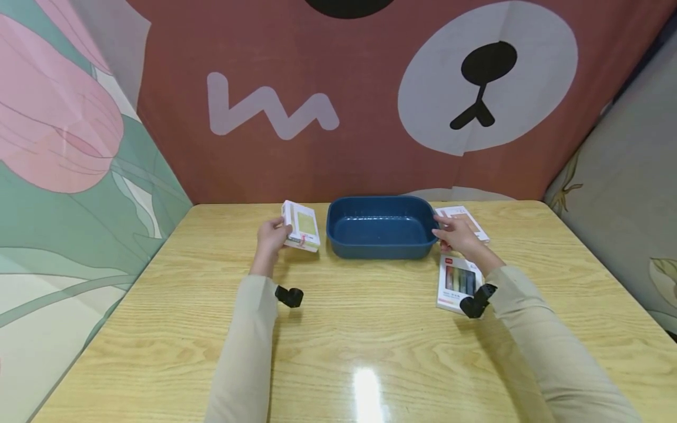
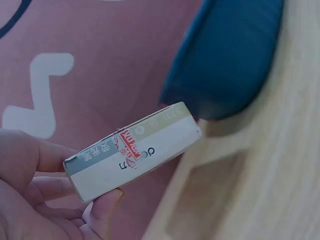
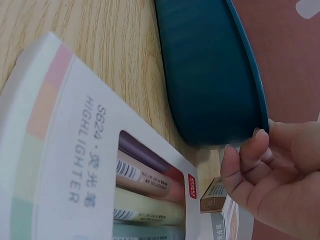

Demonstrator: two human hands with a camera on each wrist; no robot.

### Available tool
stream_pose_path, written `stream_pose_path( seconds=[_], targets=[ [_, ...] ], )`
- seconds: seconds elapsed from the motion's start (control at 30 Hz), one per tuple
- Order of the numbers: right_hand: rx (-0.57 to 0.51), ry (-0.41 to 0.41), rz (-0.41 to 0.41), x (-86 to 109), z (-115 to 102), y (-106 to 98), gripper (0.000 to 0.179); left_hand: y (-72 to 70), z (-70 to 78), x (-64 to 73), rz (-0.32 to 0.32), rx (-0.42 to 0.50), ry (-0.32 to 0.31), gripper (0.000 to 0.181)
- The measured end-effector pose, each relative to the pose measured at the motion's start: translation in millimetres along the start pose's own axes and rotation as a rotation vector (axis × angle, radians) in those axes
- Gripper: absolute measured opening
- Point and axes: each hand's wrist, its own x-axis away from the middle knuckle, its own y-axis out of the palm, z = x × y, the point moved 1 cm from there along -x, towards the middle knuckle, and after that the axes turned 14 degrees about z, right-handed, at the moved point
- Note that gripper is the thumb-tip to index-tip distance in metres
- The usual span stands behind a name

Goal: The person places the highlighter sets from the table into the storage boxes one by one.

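My left hand (image 1: 271,238) grips a small white highlighter box (image 1: 301,227) by its left side, just left of the blue plastic bin (image 1: 381,252). In the left wrist view the box (image 2: 135,150) is raised and tilted, its end with a red mark turned to the camera. My right hand (image 1: 459,235) pinches the right rim of the bin, as the right wrist view of the fingertips (image 3: 257,140) shows. Below that hand a highlighter box with a window (image 1: 459,282) lies on the table, and another white box (image 1: 465,220) lies partly hidden behind the hand.
The light wooden table (image 1: 338,329) ends at the back against a reddish cloth (image 1: 365,117) printed with cartoon shapes. Patterned cloth (image 1: 69,176) hangs at the left, and a grey cloth (image 1: 624,170) at the right. Inside the bin nothing shows.
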Motion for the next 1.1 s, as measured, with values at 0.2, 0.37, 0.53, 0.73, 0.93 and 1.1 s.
stream_pose_path(
  seconds=[0.2, 0.37, 0.53, 0.73, 0.93, 1.1],
  targets=[
    [0.015, 0.007, -0.009, -1.1, 1, 0, 0.05, -2.1, 15.4, 6.8, 0.034, 0.048, 0.049, 0.047],
    [0.023, 0.006, -0.016, -0.8, 0, 1, 0.051, -0.8, 28.5, 12.6, 0.034, 0.102, 0.057, 0.047],
    [0.014, 0.006, -0.022, -0.4, -1, 0, 0.051, 8.0, 39.5, 19.1, 0.023, 0.153, 0.102, 0.044],
    [0.013, 0.01, -0.022, -0.8, -1, 1, 0.051, 20.3, 46.7, 26.3, 0.001, 0.142, 0.128, 0.042],
    [0.037, 0.007, -0.016, -0.6, -2, 1, 0.051, 37.1, 50.4, 29.3, -0.029, 0.136, 0.127, 0.044],
    [0.044, 0.018, -0.014, 0.0, -2, 1, 0.05, 52.6, 50.7, 30.2, -0.058, 0.14, 0.122, 0.044]
  ],
)
